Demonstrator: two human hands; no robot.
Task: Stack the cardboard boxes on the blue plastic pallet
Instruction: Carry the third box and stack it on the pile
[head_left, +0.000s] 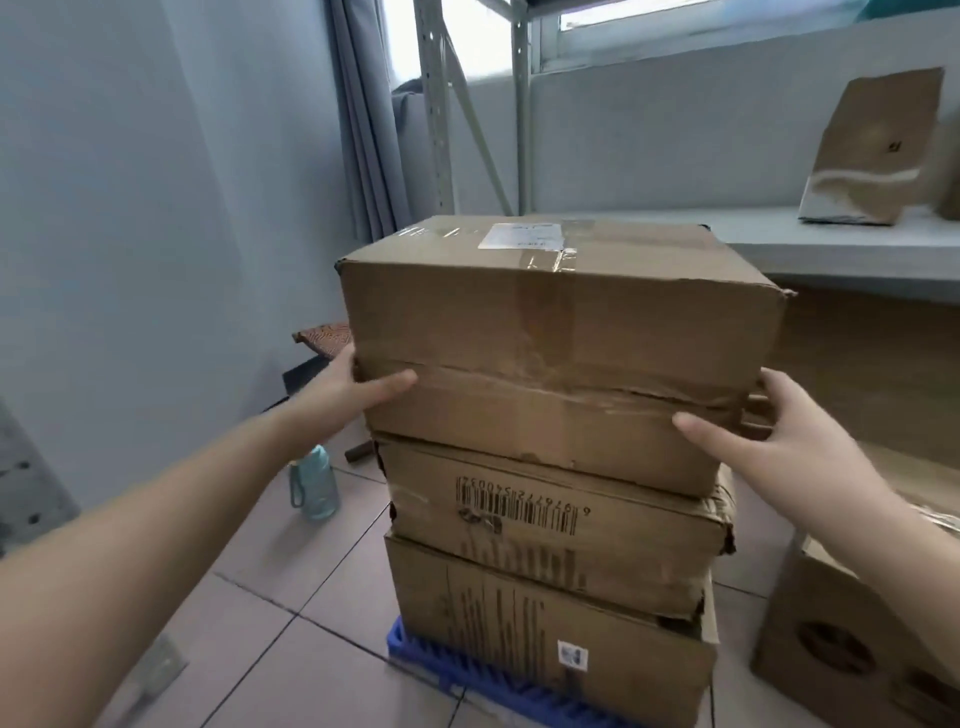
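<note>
Head view, stack: three cardboard boxes stand one on another on the blue plastic pallet (498, 680), whose ribbed edge shows under the near left corner.
Top box (561, 353): it sits on the middle box (561, 525), a little askew and jutting past it on the near and left sides; the bottom box (545, 639) rests on the pallet.
My left hand (343, 387): wrapped round the top box's near left edge, thumb flat on the front face, fingers round the corner and out of sight.
My right hand (779, 431): at the near right edge, thumb laid on the front face, fingers spread round the side, seemingly touching it.
Handling: the top box is big, taped and creased across the front, so I judge it loaded and its walls soft; pressing mid-panel would buckle it.
Where to hold: low on the two side faces near the corners, palms in, to nudge it square.
Risk: the dented middle box may sag and tilt the stack.
Spare boxes: one stands on the shelf (878, 150), another on the floor at right (852, 634).
Floor: a pale green bottle (314, 483) stands left of the stack.
</note>
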